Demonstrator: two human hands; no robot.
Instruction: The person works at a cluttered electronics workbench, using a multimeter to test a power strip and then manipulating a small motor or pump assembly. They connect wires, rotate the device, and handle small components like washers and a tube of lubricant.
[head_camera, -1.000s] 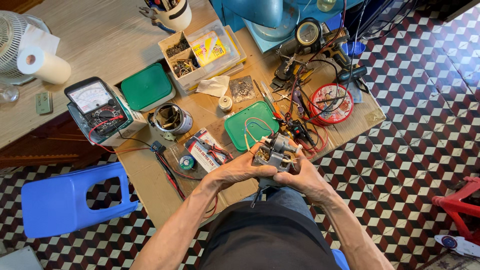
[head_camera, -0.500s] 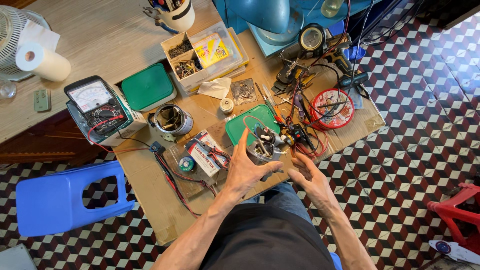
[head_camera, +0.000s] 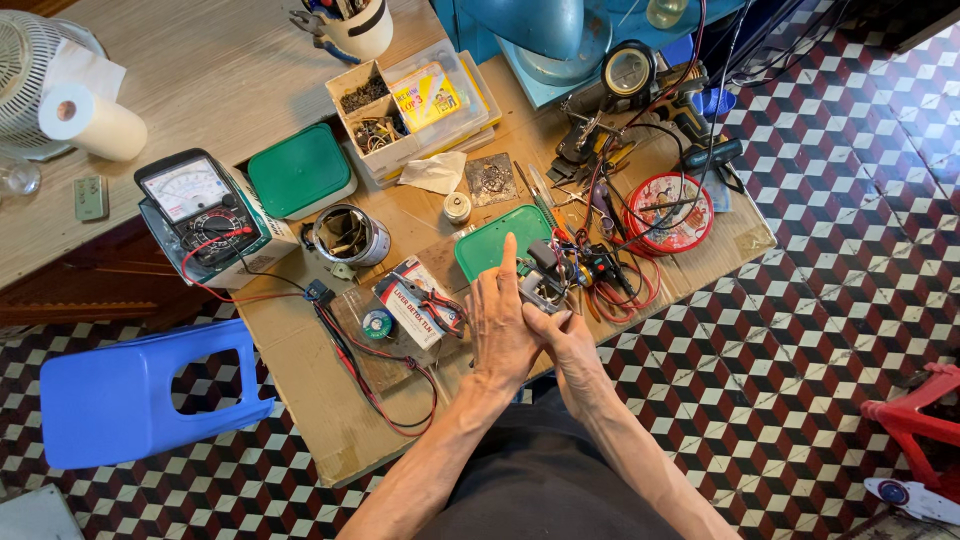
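I see my left hand (head_camera: 503, 325) flat, fingers spread, pressed against the small grey electrical part (head_camera: 540, 285) near the workboard's (head_camera: 300, 370) front edge; right hand (head_camera: 565, 335) pinches it from below-right, part just ahead of fingertips

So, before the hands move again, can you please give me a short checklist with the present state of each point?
1. Small metal part held: ok, right hand grips it from below.
2. Left hand on the part: ok, it lies flat against it, fingers straight.
3. Part over the board: ok, it sits above the green lid, not over the floor.
4. Red wires free of the part: cannot tell, they coil right beside it.
5. Red pliers in reach: ok, beside the left hand.
6. Analog meter leads connected to the part: cannot tell.
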